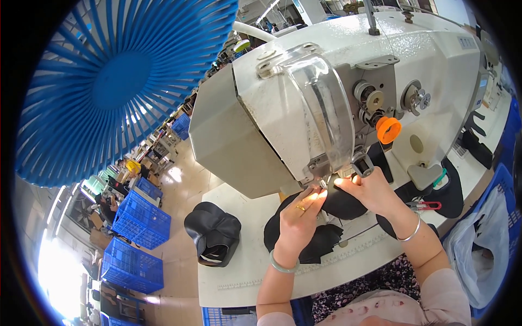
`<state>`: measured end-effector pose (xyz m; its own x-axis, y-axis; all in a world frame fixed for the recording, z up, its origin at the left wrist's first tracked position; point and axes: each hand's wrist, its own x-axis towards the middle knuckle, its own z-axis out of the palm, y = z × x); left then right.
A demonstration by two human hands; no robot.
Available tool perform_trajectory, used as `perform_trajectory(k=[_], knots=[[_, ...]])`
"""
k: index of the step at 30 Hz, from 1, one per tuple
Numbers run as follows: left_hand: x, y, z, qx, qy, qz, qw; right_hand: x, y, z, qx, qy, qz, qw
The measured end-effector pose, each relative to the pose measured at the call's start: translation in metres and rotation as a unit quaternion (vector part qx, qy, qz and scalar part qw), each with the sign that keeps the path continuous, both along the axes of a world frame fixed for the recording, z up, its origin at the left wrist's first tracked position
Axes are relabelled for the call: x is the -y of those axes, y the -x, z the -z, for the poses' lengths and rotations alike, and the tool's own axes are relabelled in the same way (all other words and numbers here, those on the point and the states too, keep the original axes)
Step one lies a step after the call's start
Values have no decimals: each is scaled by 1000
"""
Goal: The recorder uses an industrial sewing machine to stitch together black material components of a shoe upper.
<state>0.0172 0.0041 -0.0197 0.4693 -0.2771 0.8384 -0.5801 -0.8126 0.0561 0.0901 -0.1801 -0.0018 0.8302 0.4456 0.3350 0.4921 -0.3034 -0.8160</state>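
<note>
A large white sewing machine point(261, 119) stands over the pale table, with a clear plastic guard point(322, 103) above its needle area. Under the needle area lies a curved black material piece point(345, 205). My left hand point(300, 217), fingers close together, presses on its left side near the needle. From the right, my right hand point(374, 191) grips the piece's edge between thumb and fingers. More black material point(322, 244) with a notched edge lies beneath my left hand. The exact fingertip contact beside the needle is partly hidden by the machine.
A folded black leather-like piece point(213, 233) sits at the table's left. Red-handled snips point(425, 206) lie among black pieces on the right. A blue fan point(122, 81) fills the upper left; blue crates point(142, 217) stand on the floor. A white plastic bag point(478, 255) hangs at right.
</note>
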Motion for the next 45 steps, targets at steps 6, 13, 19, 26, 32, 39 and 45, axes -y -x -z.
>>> perform_trajectory(k=[6, 13, 19, 26, 32, 39, 45], knots=[[-10, -5, 10, -25, 85, 57, 994, 5, 13, -2, -3, 40, 30, 999], [0, 3, 3, -7, 12, 3, 1000, 6, -16, 10, 19, -25, -60, 998], [-1, -1, 6, 11, 47, 32, 998, 4, -23, 6, 27, -44, -70, 996], [4, 2, 3, 18, 38, 22, 999, 2, -31, 7, 58, -31, -48, 997], [9, -1, 10, 44, 49, -6, 998, 0, -44, 16, 16, -42, -52, 998], [11, 0, 5, 58, 19, -10, 998, 5, -36, -2, -8, -88, -63, 994], [16, 6, 7, 49, -1, -43, 998, 6, -38, 9, 38, -105, -70, 991]])
